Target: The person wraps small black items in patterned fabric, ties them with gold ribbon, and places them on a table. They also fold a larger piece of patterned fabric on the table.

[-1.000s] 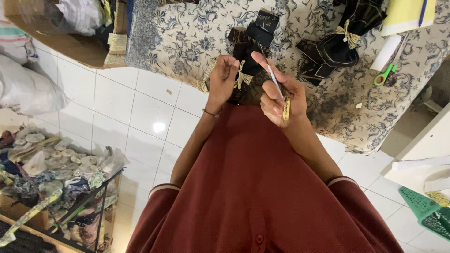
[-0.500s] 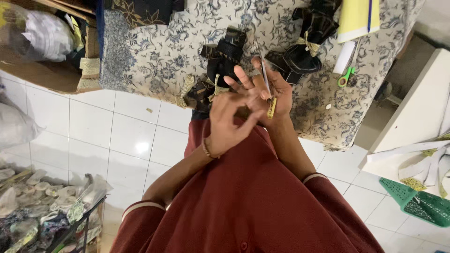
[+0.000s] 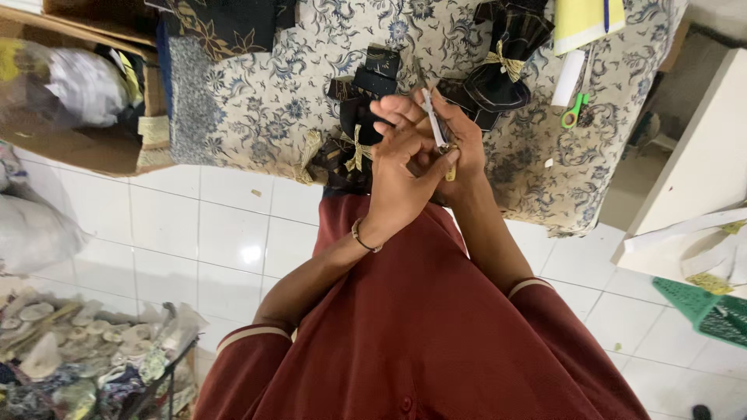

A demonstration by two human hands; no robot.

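The left hand (image 3: pixel 397 167) is laid over the right hand (image 3: pixel 459 152), both held up close in front of the red shirt (image 3: pixel 420 327). The right fingers are closed around a thin white and silver tool (image 3: pixel 433 117), like a small knife or pen, so it stays steady. A small gold bit (image 3: pixel 450 173) pokes out under the hands. The left fingers are curled in beside the tool; I cannot tell if they hold anything.

Just past the fingers, black cloth bows (image 3: pixel 362 117) with gold ties lie on the flowered surface (image 3: pixel 257 101), close enough to grab. More black bows (image 3: pixel 502 74) sit a little farther off, to the right.

Far right of the fingers lie green scissors (image 3: pixel 574 115) and a flat yellow pad (image 3: pixel 587 19). Far left stands a brown box (image 3: pixel 85 93) with a white bag inside. A green basket (image 3: pixel 704 307) rests on the floor (image 3: pixel 202 233).
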